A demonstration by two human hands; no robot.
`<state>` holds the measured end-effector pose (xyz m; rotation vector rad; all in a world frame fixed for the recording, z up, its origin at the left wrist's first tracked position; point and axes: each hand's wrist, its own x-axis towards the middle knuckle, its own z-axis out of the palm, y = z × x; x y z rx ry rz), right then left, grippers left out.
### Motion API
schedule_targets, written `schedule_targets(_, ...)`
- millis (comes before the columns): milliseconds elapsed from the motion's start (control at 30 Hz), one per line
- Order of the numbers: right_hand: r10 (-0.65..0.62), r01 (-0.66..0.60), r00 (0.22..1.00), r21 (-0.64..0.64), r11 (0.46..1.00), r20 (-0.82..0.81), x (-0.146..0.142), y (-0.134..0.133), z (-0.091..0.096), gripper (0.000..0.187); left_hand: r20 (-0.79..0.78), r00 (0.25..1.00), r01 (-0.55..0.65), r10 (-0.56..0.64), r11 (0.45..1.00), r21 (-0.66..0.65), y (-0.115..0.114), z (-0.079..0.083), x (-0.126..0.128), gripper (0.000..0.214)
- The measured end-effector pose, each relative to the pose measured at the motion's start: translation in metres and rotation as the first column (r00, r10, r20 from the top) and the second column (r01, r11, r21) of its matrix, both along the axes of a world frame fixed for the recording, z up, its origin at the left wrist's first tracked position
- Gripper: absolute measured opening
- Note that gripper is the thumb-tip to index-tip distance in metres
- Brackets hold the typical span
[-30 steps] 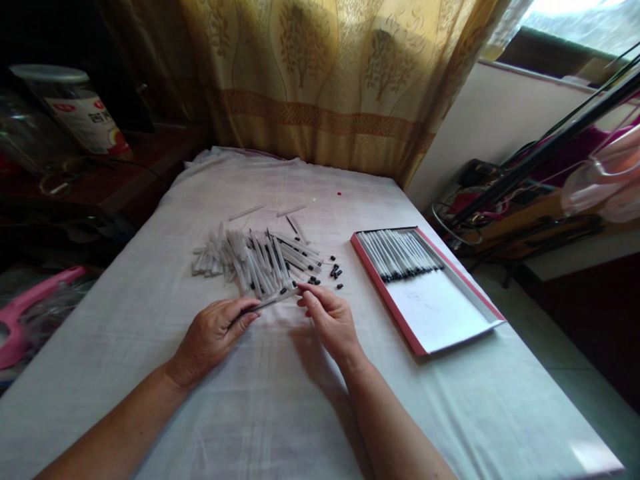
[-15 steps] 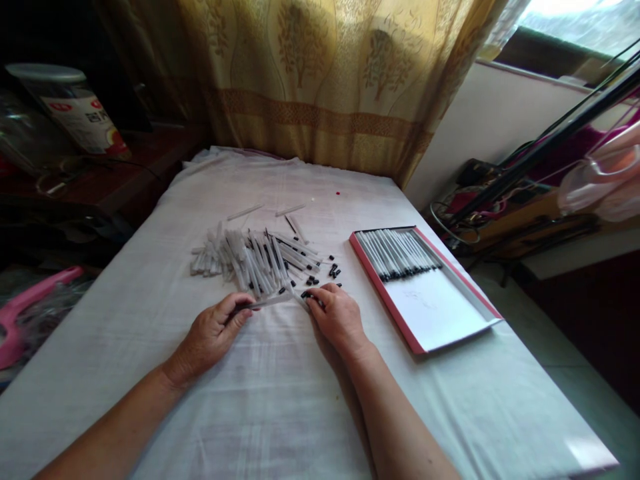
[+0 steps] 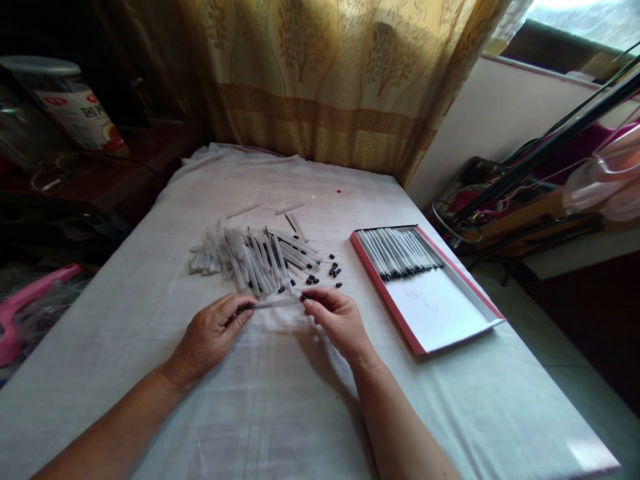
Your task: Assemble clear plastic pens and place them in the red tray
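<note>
My left hand (image 3: pixel 213 333) is closed on the near end of a slim translucent pen barrel (image 3: pixel 275 305), which points right just above the cloth. Between the thumb and forefinger of my right hand (image 3: pixel 343 325) is a small black pen plug (image 3: pixel 305 297), close to the barrel's far end. Whether plug and barrel touch, I cannot tell. Behind both hands lies a pile of translucent barrels (image 3: pixel 240 257), some with dark pieces among them. Several loose black plugs (image 3: pixel 334 269) are scattered at its right side.
A shallow red-edged box (image 3: pixel 425 313) on the right holds a row of pens (image 3: pixel 397 253) with black ends. The white cloth (image 3: pixel 240 413) covers the table. Beyond it hangs a gold curtain (image 3: pixel 325 113); a lidded jar (image 3: pixel 75 110) stands at left.
My right hand has lifted away from the loose plugs with one black plug pinched in its fingers, now by the barrel's tip. My left hand has hardly moved.
</note>
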<state>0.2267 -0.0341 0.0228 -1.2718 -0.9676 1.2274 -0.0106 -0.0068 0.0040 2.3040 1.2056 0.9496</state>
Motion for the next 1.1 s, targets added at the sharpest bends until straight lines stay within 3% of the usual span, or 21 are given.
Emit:
schedule_targets(667, 0.014, -0.021, 0.997, 0.101, 0.995, 0.070, -0.001, -0.002, -0.007, 0.018, -0.027, 1.000, -0.002, 0.001, 1.000, -0.025, 0.000, 0.001, 0.001, 0.026)
schedule_targets(833, -0.005, -0.036, 0.978, 0.195, 0.980, 0.208, -0.002, -0.004, -0.005, 0.014, -0.036, 0.999, 0.002, -0.003, 1.000, -0.024, 0.000, 0.000, 0.001, 0.027)
schedule_targets(1100, -0.043, -0.136, 0.883, 0.342, 0.930, 0.468, 0.004, -0.006, 0.004, 0.014, -0.019, 0.999, 0.045, -0.044, 0.999, 0.021, 0.000, -0.001, 0.000, 0.028)
